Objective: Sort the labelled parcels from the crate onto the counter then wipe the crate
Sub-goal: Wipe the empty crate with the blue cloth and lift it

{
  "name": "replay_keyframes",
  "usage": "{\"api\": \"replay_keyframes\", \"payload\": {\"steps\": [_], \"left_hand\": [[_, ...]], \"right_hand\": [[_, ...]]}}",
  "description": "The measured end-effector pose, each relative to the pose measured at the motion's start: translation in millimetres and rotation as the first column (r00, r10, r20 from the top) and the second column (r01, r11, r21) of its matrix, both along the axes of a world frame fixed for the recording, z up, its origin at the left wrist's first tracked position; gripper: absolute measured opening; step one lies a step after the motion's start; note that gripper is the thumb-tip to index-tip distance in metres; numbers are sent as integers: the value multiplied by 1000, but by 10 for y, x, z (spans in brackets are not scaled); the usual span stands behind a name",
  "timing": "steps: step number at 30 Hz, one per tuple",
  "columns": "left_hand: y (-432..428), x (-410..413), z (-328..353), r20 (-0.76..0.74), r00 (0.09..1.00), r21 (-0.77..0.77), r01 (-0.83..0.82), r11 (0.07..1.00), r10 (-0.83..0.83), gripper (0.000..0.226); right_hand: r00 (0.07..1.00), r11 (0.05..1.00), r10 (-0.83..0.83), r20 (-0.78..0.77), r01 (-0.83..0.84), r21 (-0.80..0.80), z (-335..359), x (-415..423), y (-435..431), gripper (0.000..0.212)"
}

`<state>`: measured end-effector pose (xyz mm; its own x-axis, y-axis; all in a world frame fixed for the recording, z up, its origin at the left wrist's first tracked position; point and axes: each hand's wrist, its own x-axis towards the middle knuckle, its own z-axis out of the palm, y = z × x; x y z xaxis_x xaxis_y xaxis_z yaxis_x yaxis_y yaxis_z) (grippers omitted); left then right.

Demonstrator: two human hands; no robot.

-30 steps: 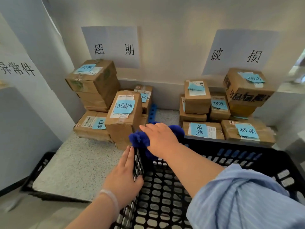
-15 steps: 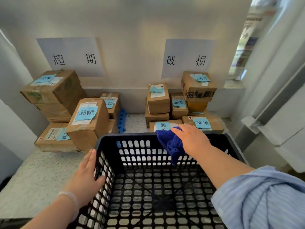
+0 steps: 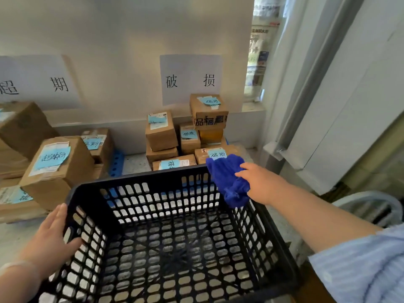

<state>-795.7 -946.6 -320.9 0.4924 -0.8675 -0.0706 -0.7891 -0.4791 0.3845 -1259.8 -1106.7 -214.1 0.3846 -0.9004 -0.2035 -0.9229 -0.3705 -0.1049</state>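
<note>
At far-right corner of crate right hand grips cloth; right wall runs toward body; left hand flat, braces left wall.

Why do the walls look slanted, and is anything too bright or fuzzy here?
Head view: the wide lens makes the grey frame on the right lean; daylight slightly washes out the window gap; the blue cloth and black crate look sharp.
</note>
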Motion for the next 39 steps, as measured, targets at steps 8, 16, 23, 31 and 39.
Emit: {"api": "replay_keyframes", "payload": {"steps": [8, 16, 23, 31, 39], "left_hand": [[-45, 183, -198, 43, 999, -29, -1, 1000, 2, 106], [-55, 182, -205, 84, 996, -43, 23, 999, -19, 106], [-53, 217, -239, 97, 995, -22, 32, 999, -30, 101], [-57, 112, -165, 24, 1000, -84, 14, 996, -12, 79], [18, -68, 24, -111, 994, -95, -2, 995, -9, 77]], "right_hand": [[990, 991, -130, 55, 128, 40, -212, -383, 426, 49], [956, 968, -220, 193, 190, 162, -507, -26, -88, 106], [942, 957, -282, 181, 264, 117, -527, 165, -377, 91], [928, 956, -274, 254, 233, 179, -439, -246, 573, 71], [894, 907, -402, 197, 359, 222, -394, -479, 1579, 63]]}}
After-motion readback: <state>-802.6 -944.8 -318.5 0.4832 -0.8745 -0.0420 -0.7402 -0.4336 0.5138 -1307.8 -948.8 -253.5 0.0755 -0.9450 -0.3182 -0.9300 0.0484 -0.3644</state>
